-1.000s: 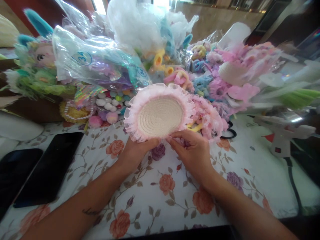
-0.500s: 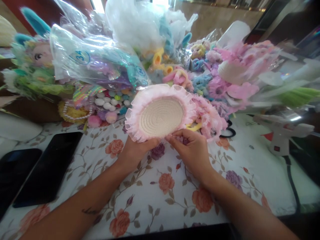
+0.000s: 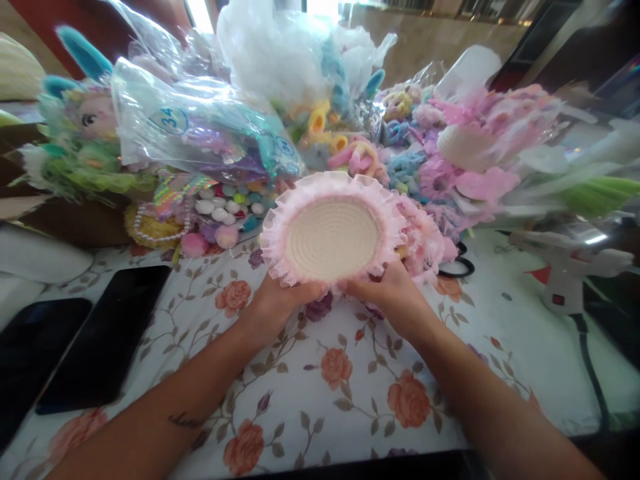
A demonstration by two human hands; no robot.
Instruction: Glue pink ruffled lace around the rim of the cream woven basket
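Note:
A small woven straw hat (image 3: 333, 240), edged all round with pink ruffled lace, is held up over the table with its coiled round face toward me. My left hand (image 3: 280, 300) grips its lower left edge, thumb on the near side and fingers hidden behind. On the lower right edge my right hand (image 3: 387, 293) is closed in the same way, its thumb close to the left one. Behind the hat, to the right, lies a bunch of pink frilly trim (image 3: 425, 243), partly covered by it.
A hot glue gun (image 3: 565, 267) stands at the right, near black-handled scissors (image 3: 457, 263). Two dark phones (image 3: 105, 340) lie at the left on the flowered tablecloth (image 3: 280, 393). Across the back are plastic bags (image 3: 195, 127), beads (image 3: 220, 208) and a heap of pink pieces (image 3: 480, 147).
My right hand has shifted from pinching the lace at the bottom to gripping the lower right edge. The hat has turned slightly and now faces me more squarely.

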